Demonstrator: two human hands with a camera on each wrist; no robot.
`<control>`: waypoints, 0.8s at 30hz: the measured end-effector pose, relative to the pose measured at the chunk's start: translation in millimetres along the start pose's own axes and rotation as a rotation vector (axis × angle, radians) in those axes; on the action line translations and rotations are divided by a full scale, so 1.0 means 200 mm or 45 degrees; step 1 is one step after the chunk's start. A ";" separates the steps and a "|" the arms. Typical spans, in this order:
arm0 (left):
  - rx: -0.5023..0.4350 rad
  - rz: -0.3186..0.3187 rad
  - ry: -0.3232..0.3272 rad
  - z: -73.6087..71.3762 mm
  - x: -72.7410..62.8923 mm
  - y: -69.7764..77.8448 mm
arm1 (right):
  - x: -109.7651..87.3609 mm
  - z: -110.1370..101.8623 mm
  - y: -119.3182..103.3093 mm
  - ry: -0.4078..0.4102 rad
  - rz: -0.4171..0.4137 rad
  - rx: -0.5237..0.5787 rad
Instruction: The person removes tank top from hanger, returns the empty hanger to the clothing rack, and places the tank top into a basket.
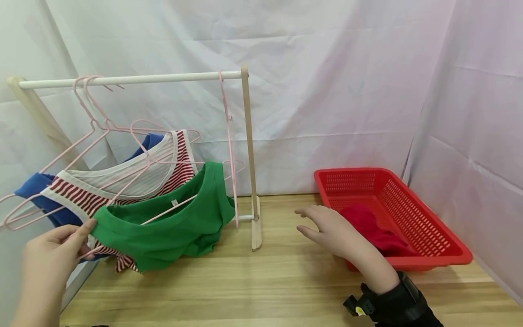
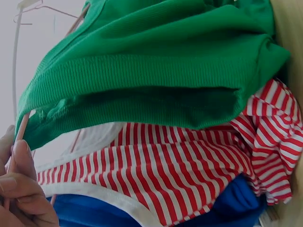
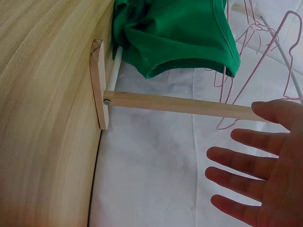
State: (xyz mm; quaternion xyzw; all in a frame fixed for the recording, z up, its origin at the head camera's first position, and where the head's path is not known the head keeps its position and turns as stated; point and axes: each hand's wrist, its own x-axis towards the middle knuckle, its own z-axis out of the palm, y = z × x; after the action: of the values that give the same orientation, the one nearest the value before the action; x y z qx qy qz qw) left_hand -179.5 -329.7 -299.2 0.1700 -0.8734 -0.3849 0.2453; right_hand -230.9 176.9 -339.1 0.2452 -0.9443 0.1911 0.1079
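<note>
My left hand pinches one end of a pink clothes hanger between thumb and fingers. A green shirt hangs on this hanger, its neckline wide and its near shoulder right at my fingertips. The hanger's hook shows below the rail in the head view. Behind the green shirt are a red-and-white striped top and a blue garment, on pink hangers hooked over the white rail. My right hand is held above the table by the basket's left side, fingers spread and holding nothing.
At the right stands a red plastic basket with a red cloth inside. A bare pink hanger hangs at the rail's right end, beside the wooden rack post. White curtain closes off the wood-grain table behind.
</note>
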 end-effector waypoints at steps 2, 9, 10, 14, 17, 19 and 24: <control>-0.014 0.004 -0.015 0.00 0.00 -0.03 | 0.01 0.01 0.00 0.000 -0.001 0.008; -0.161 -0.015 -0.155 -0.01 0.00 -0.14 | 0.01 0.01 -0.01 0.014 0.014 -0.001; -0.160 -0.024 -0.180 -0.01 0.00 -0.15 | 0.01 0.01 -0.01 0.024 0.014 -0.009; -0.155 -0.019 -0.273 0.01 0.00 -0.17 | 0.02 0.02 -0.02 0.095 0.018 -0.029; -0.133 0.020 -0.304 0.03 -0.01 -0.16 | 0.03 0.02 -0.03 0.153 0.005 -0.025; -0.150 0.038 -0.328 0.05 -0.01 -0.16 | 0.04 0.03 -0.03 0.182 0.002 -0.021; -0.159 0.029 -0.437 0.09 -0.02 -0.13 | 0.05 0.06 -0.04 0.218 -0.006 -0.017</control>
State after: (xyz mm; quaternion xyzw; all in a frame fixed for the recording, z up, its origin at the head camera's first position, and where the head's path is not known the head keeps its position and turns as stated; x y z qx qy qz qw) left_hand -183.9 -333.3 -330.2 0.0765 -0.8787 -0.4588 0.1071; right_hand -236.9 161.0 -344.5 0.2296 -0.9322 0.2049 0.1904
